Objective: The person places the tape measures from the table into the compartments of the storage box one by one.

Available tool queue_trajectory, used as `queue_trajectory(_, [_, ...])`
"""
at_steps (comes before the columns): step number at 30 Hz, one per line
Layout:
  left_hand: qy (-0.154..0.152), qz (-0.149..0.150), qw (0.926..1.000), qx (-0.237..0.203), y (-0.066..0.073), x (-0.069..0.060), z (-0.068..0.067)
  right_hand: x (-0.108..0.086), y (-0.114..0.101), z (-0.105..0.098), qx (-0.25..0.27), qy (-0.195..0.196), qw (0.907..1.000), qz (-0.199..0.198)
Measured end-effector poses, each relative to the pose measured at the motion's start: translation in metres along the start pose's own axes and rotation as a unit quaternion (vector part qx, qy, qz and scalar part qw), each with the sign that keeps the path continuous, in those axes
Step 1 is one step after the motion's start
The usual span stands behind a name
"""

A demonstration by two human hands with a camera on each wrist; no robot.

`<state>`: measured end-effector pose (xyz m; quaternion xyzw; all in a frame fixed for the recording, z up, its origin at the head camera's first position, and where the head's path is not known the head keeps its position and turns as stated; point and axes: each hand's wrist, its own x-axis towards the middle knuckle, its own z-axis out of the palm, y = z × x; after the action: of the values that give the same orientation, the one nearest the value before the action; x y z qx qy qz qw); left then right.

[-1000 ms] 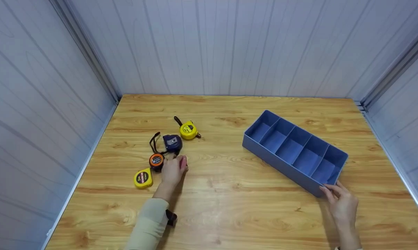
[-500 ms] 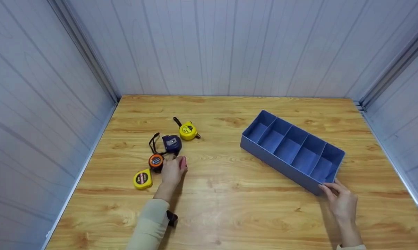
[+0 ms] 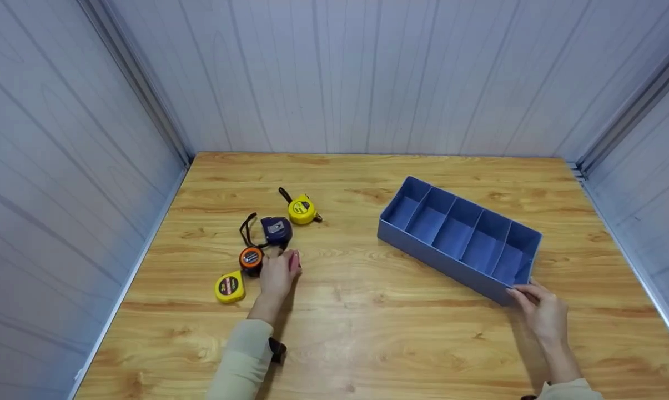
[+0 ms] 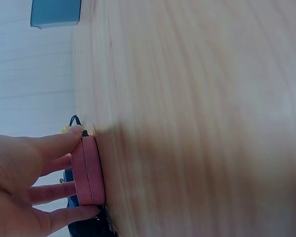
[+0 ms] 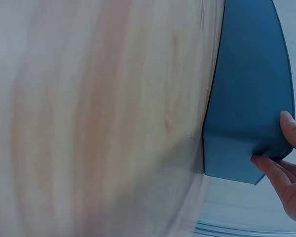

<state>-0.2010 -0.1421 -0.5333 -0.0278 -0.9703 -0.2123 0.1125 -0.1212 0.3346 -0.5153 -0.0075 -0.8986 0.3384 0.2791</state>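
Observation:
My left hand (image 3: 277, 275) grips a pink tape measure (image 3: 294, 261) on the table. In the left wrist view, the thumb and fingers hold the pink case (image 4: 88, 170) at its edges. Just beyond lie an orange and black tape measure (image 3: 251, 260) and a dark blue one (image 3: 277, 229) with a black strap. At the right, my right hand (image 3: 545, 314) pinches the near corner of a long blue divided box (image 3: 442, 258). The right wrist view shows the thumb on the blue box's wall (image 5: 246, 89) and fingers around its end. The box's compartments hold nothing visible.
A yellow tape measure (image 3: 230, 287) lies left of my left hand, and another yellow one (image 3: 302, 209) with a strap lies farther back. White panel walls (image 3: 340, 78) bound the wooden table (image 3: 356, 344) at the back and sides.
The blue box has slid left and turned slightly, with my right hand moving along at its corner. My left hand and the tape measures have barely moved.

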Motion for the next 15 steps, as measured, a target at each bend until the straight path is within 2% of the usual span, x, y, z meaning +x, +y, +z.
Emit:
queue_trajectory(6, [-0.010,-0.017,0.9998,-0.006,0.001,-0.001,-0.001,0.004,0.004,0.004,0.014,-0.006,0.9998,-0.016])
queue_trajectory(10, [-0.012,-0.021,0.9997,-0.003,0.001,-0.001,-0.001,0.004,0.018,0.011,0.053,0.004,0.9983,-0.022])
queue_trajectory(15, [-0.030,-0.031,0.9991,-0.004,0.001,-0.001,-0.002,0.007,0.014,0.011,0.046,-0.010,0.9985,-0.028])
